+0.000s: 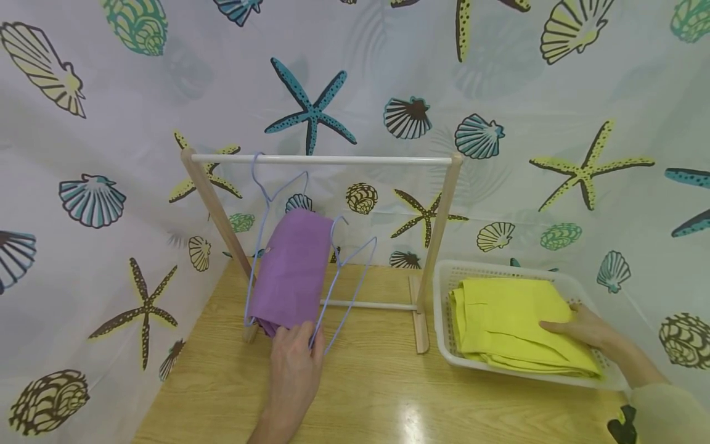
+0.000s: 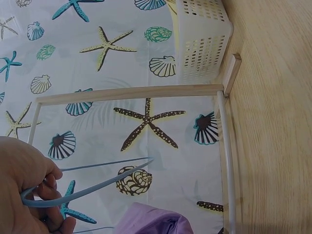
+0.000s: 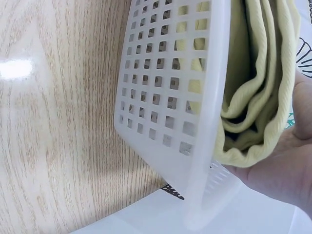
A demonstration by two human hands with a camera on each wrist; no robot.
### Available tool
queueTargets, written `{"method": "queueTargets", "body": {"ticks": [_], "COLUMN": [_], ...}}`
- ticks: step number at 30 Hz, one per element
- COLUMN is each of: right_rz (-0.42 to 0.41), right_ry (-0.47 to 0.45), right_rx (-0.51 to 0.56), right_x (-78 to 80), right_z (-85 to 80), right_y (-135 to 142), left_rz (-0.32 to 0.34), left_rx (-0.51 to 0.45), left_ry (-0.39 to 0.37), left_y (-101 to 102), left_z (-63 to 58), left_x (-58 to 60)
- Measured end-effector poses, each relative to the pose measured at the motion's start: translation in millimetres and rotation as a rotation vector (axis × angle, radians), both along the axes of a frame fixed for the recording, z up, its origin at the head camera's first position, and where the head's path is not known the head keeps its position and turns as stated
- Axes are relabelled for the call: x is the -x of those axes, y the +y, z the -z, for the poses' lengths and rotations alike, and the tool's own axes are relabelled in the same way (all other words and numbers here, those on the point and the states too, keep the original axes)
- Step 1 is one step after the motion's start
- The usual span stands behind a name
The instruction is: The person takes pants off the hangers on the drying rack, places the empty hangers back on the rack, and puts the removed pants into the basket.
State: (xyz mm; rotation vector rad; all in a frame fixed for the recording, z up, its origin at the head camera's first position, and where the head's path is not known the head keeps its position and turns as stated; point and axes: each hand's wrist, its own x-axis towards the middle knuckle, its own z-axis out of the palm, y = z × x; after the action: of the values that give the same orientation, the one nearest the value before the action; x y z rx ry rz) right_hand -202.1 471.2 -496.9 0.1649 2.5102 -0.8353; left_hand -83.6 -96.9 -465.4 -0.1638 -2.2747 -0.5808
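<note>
In the head view my left hand grips a light blue hanger just below the purple cloth. The left wrist view shows my fingers curled around its blue bar. A folded purple cloth hangs by another light blue hanger, hooked on the rack's white rail. At the right, my right hand holds the right edge of a folded yellow cloth, thumb on top; its other fingers are mostly hidden. That cloth lies in a white basket.
The wooden side posts of the rack stand on the wood-grain table, with a lower white bar between them. A shell-and-starfish printed sheet encloses the back and sides. The perforated basket wall stands beside my right hand.
</note>
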Motion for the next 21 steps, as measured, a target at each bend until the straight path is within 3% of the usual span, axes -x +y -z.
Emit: {"method": "queueTargets", "body": {"ticks": [8, 12, 21], "right_rz": [-0.013, -0.014, -0.073], "right_ry": [-0.057, -0.061, 0.091], "right_rx": [0.058, 0.037, -0.092], "right_x": [-4.1, -4.4, 6.1], "right_z": [1.5, -0.4, -22.7], "right_y": [1.1, 2.3, -11.1], "left_rz": [0.011, 0.01, 0.007], "left_rx": [-0.011, -0.018, 0.002], "left_ry": [0.013, 0.015, 0.024], "left_y": [0.6, 1.1, 1.4], "left_z": [0.1, -0.4, 0.0], "left_x": [-0.6, -1.0, -0.8]}}
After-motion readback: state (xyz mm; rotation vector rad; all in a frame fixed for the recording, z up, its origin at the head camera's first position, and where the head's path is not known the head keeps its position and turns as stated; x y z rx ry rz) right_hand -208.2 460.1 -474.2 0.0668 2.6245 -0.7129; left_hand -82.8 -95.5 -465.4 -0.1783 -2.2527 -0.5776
